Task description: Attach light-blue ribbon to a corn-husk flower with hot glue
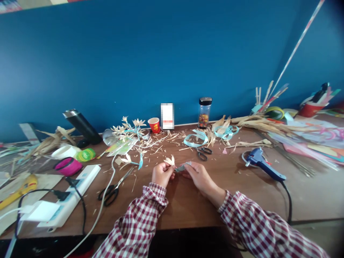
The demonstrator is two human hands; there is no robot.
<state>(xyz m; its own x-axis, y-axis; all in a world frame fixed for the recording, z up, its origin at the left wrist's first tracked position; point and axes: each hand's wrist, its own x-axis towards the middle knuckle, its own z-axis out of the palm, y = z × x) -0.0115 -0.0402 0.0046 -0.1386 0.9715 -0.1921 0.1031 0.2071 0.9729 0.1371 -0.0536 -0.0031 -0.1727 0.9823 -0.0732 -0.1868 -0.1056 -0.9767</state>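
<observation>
Between the fingertips of my left hand [163, 173] is a small pale flower [170, 161], its petals pointing up and apparently made of dried husk. My right hand [198, 176] pinches a strip of light blue-green tape [184, 166] that reaches across to the flower's base. Both hands are closed and close together, just above the brown table. Whether the strip is wrapped round the stem, I cannot tell. A similar flower with a blue stem [131, 161] lies left of my left hand. Black-handled scissors [110, 193] rest on the table nearer to me.
A blue glue gun [264, 164] lies to the right, its cord running off the front edge. On the left are a white power strip [77, 195] and cables. Behind stand a red paper cup [154, 125], a glass bottle [204, 113], smaller scissors [204, 154] and finished-looking flowers [134, 129].
</observation>
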